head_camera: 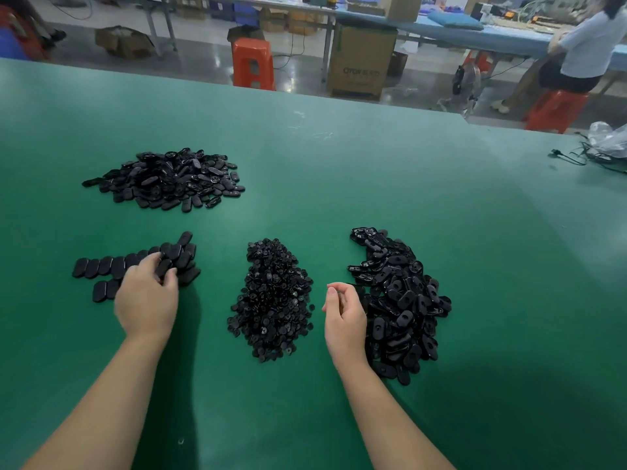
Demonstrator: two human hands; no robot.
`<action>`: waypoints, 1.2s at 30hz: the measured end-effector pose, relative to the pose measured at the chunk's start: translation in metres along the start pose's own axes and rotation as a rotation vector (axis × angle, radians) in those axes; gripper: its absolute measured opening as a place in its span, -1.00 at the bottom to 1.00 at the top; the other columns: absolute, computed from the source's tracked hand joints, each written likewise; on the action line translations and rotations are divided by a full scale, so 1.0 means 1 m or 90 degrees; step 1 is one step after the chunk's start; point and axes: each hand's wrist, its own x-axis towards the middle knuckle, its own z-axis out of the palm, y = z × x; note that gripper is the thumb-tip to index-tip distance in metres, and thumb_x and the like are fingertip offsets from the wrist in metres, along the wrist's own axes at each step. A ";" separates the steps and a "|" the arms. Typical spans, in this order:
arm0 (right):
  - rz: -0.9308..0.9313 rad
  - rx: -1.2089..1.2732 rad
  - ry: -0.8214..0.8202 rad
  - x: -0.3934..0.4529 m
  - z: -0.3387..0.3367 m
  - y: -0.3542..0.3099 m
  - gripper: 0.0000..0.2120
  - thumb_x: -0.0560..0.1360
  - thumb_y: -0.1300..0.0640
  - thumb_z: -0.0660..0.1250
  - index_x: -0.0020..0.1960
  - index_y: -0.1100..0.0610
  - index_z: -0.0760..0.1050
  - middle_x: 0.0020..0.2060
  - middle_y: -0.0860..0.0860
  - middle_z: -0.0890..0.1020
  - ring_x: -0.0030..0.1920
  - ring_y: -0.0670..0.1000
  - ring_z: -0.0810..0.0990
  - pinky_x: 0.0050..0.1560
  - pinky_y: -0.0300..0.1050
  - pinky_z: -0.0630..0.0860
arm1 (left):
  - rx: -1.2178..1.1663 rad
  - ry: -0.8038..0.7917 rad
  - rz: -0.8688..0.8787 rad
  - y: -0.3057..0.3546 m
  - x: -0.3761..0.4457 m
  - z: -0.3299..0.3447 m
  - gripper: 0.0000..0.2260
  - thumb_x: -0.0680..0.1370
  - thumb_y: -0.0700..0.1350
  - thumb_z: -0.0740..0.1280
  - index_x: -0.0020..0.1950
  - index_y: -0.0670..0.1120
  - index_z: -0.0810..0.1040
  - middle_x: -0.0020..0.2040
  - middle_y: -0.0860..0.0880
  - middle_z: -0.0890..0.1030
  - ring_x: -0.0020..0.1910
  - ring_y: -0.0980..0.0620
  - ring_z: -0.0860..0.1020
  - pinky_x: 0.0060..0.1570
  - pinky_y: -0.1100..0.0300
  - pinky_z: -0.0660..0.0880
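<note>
Pinching black oval caps (105,266) left of the small-parts pile (271,300), the left hand (146,301) is hiding part of their row; the right hand (344,320), just right of that pile, is curling loosely, and whether it is holding anything cannot be told.
</note>
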 end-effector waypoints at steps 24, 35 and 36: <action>-0.075 -0.645 -0.188 0.051 -0.042 -0.028 -0.75 0.68 0.07 0.21 0.31 0.07 0.49 0.22 0.02 0.44 -0.04 0.07 0.61 -0.07 -0.07 0.53 | -0.124 -0.160 0.100 0.045 -0.054 0.046 -0.75 0.57 -0.20 0.27 0.09 0.02 0.70 -0.06 0.16 0.52 -0.30 0.17 0.51 -0.34 0.23 0.36; -0.137 -0.790 -0.221 0.066 -0.048 -0.032 -0.83 0.64 0.07 0.27 0.09 0.10 0.61 0.08 0.06 0.51 -0.01 0.12 0.59 -0.11 -0.08 0.51 | -0.104 -0.149 0.079 0.044 -0.055 0.048 -0.76 0.58 -0.19 0.28 0.18 -0.06 0.66 0.05 0.06 0.48 -0.26 0.04 0.52 -0.20 0.12 0.42; -0.138 -0.773 -0.221 0.067 -0.048 -0.033 -0.81 0.64 0.06 0.26 0.12 0.08 0.62 0.08 0.05 0.52 0.00 0.11 0.59 -0.11 -0.10 0.49 | -0.105 -0.149 0.076 0.044 -0.055 0.047 -0.76 0.58 -0.19 0.28 0.18 -0.06 0.67 0.06 0.05 0.49 -0.25 0.04 0.52 -0.19 0.12 0.42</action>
